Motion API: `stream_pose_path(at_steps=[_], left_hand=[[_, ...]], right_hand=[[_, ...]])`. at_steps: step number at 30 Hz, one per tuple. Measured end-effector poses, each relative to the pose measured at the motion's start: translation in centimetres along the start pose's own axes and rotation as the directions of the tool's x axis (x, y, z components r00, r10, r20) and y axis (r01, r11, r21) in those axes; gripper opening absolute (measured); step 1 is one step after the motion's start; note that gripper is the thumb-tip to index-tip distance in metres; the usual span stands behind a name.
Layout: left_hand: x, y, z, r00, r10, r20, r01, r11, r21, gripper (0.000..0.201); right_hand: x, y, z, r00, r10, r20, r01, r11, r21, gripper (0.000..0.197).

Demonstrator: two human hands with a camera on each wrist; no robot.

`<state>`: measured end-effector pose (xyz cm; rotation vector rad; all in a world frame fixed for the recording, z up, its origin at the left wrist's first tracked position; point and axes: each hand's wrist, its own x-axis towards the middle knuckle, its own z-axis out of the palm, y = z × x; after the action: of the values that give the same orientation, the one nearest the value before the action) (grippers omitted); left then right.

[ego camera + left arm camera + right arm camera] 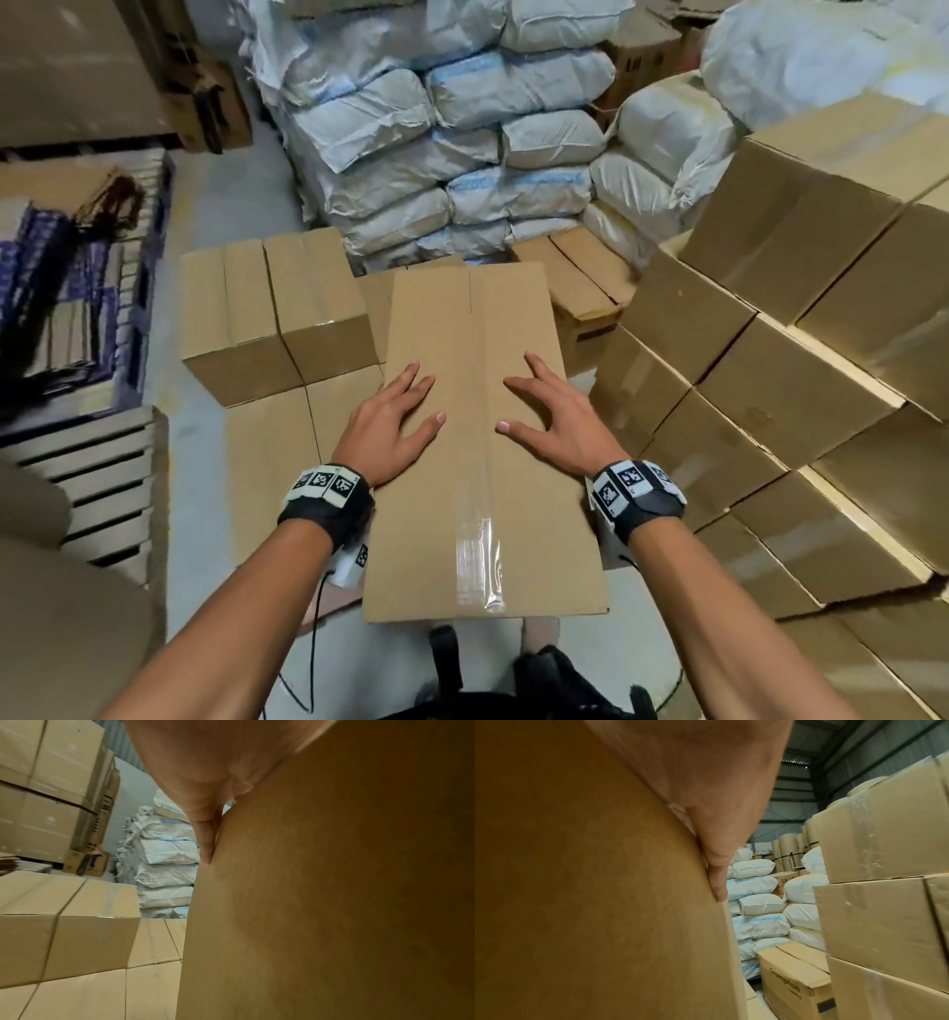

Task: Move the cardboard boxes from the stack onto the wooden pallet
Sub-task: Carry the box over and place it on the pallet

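Observation:
A long taped cardboard box (pixel 472 411) lies lengthwise in front of me, its near end over my legs. My left hand (pixel 395 416) rests on its top at the left edge, fingers spread and straight. My right hand (pixel 549 416) mirrors it at the right edge. In the left wrist view the left hand (pixel 205 770) presses a finger along the box's side (pixel 334 902). In the right wrist view the right hand (pixel 718 791) presses likewise on the box (pixel 590 882). The stack of boxes (pixel 796 360) rises at the right. Whether the box rests on the flat layer of boxes (pixel 272 462) below cannot be told.
One box (pixel 277 308) stands on the flat layer at the far left. White sacks (pixel 462 154) are piled high behind. A printed carton (pixel 585 293) sits between sacks and stack. Slatted wooden pallets (pixel 87 478) lie at the left, beyond a strip of grey floor.

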<state>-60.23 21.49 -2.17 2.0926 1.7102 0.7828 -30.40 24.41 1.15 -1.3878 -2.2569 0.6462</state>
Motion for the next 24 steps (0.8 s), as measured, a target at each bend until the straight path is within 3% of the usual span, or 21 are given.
stream_pose_path(at_steps=[8, 17, 24], left_hand=[[6.5, 0.2, 1.0, 0.985, -0.148, -0.094, 0.153, 0.987, 0.051, 0.060], [16.4, 2.2, 2.8, 0.957, -0.205, -0.203, 0.231, 0.967, 0.111, 0.061], [22.4, 1.1, 3.0, 0.951, -0.220, -0.219, 0.251, 0.960, 0.124, 0.061]], right_hand=[[9.6, 5.4, -2.3, 0.980, -0.165, 0.113, 0.161, 0.986, 0.041, 0.076], [20.0, 11.7, -8.3, 0.934, -0.303, 0.191, 0.299, 0.953, 0.047, 0.075], [26.4, 14.2, -9.9, 0.908, -0.364, 0.209, 0.365, 0.930, 0.037, 0.074]])
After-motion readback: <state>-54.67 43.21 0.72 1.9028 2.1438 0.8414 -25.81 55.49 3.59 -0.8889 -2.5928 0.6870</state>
